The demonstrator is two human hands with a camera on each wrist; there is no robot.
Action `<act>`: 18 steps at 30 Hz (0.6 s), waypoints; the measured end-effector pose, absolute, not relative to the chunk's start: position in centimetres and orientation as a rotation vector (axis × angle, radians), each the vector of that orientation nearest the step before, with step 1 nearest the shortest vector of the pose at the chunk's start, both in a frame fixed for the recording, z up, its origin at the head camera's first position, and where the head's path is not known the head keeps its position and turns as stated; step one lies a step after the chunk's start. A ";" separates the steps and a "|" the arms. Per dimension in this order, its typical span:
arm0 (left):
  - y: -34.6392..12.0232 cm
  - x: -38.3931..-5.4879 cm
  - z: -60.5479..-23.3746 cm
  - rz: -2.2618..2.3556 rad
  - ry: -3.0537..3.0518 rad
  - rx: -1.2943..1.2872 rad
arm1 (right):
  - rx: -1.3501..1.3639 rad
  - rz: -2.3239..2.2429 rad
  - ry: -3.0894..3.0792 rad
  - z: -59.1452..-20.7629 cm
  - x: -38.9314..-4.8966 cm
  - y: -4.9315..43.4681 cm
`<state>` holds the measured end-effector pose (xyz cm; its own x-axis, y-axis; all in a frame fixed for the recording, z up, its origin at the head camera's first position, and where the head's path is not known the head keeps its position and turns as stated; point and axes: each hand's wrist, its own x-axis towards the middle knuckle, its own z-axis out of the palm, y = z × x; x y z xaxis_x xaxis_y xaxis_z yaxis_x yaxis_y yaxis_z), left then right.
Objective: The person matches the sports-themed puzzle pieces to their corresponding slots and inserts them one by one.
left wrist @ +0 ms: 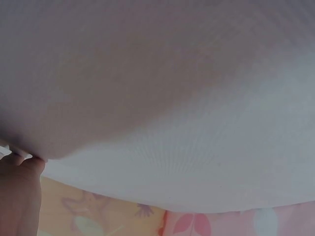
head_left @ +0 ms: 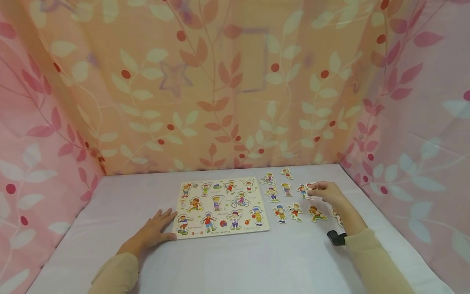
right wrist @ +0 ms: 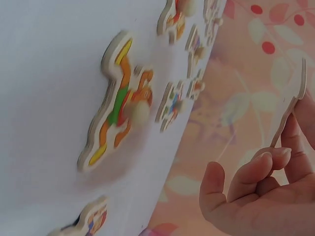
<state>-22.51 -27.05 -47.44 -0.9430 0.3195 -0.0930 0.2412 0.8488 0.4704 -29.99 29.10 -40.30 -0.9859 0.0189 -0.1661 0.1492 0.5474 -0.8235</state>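
Observation:
A wooden peg puzzle board (head_left: 227, 217) printed with children playing sports lies flat on the table. My left hand (head_left: 156, 226) rests at its left edge, fingers and thumb spread; in the left wrist view only part of that hand (left wrist: 19, 191) shows. To the right of the board, my right hand (head_left: 328, 196) pinches a thin wooden puzzle piece (right wrist: 285, 123), which the right wrist view shows edge-on and raised above the table. Below this hand lies a runner piece (head_left: 317, 213) with a round knob.
Several loose pieces lie right of the board, among them a cyclist piece (head_left: 268, 178), a baseball piece (head_left: 272, 194) and a football piece (head_left: 295, 211). One piece (head_left: 337, 217) is partly hidden by the right wrist. A floral curtain (head_left: 235, 102) encloses the white table (head_left: 227, 265).

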 end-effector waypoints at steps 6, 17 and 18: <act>-27.1 -22.5 -47.5 0.700 2.848 0.422 | 0.138 -1.462 2.633 -40.3 -29.9 27.3; -27.1 -22.6 -47.5 0.691 2.862 0.441 | 0.101 -1.488 2.617 -40.8 -30.6 25.1; -27.1 -22.5 -47.4 0.691 2.858 0.439 | 0.113 -1.494 2.614 -40.9 -30.7 24.8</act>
